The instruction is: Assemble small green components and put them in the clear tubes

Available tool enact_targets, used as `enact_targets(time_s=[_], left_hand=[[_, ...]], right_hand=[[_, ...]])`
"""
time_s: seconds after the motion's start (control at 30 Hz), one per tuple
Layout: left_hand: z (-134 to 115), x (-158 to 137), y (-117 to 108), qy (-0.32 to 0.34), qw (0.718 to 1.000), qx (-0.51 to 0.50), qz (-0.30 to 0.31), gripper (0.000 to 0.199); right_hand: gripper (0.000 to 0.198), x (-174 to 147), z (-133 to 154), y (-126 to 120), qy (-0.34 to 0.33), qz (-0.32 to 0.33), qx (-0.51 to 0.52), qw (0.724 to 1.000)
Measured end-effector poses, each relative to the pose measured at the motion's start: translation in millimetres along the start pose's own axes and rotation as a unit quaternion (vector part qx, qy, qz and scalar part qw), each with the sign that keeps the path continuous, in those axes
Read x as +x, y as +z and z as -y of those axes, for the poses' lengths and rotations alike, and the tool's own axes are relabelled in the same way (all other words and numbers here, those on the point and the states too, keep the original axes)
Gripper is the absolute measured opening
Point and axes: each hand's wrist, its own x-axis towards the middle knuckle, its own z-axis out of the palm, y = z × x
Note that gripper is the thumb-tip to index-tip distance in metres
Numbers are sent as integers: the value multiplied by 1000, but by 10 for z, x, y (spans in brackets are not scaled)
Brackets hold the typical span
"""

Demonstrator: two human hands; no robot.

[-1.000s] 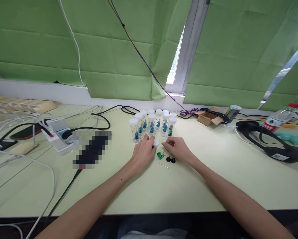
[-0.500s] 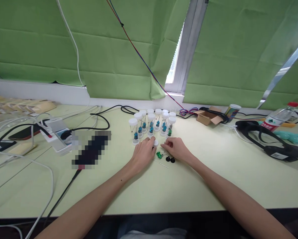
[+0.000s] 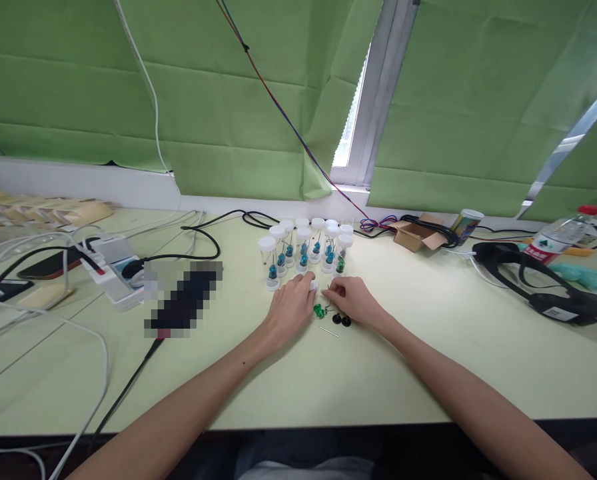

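My left hand (image 3: 291, 305) lies low on the table with its fingers curled round a white-capped tube. Only the tube's white end (image 3: 313, 285) shows beside the fingertips; the rest is hidden. Opposite it, my right hand (image 3: 352, 298) pinches a thin bent metal wire (image 3: 328, 307) between thumb and forefinger. Between the hands is a small green plastic part (image 3: 319, 311). Two black round pieces (image 3: 341, 320) rest just below my right hand, and a straight metal pin (image 3: 328, 331) lies nearer to me.
Behind my hands stand several clear tubes (image 3: 268, 257) with white caps and blue or green parts inside. To the left are a blurred-out device (image 3: 186, 300), a power strip (image 3: 111, 270) and cables. An open cardboard box (image 3: 414, 237), black headset (image 3: 538, 287) and bottle (image 3: 553, 240) are at right.
My left fingers have shifted slightly, and the thumb has come closer to the white end. My right hand stays almost in place with its pinch. The standing tubes have not moved.
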Motion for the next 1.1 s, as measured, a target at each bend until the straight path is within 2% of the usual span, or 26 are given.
enact_targets(time_s=[0.2, 0.33, 0.5, 0.67, 0.83, 1.1], left_hand=[[4, 28, 28, 5, 993, -108, -34, 23], [4, 68, 59, -12, 980, -193, -33, 28], [11, 108, 79, -54, 953, -299, -11, 34], [-13, 105, 65, -114, 910, -398, 33, 32], [-25, 102, 66, -122, 898, -421, 32, 31], [-2, 113, 80, -120, 909, -399, 0, 32]], right_hand=[[28, 10, -21, 16, -2, 3, -7, 1000], [27, 14, -29, 26, -1, 10, -10, 1000], [27, 15, -28, 22, 2, 12, -12, 1000], [26, 15, -24, 12, 4, 14, -12, 1000], [26, 15, -33, 18, 1, 14, -10, 1000], [25, 17, -38, 17, -2, 14, -17, 1000]])
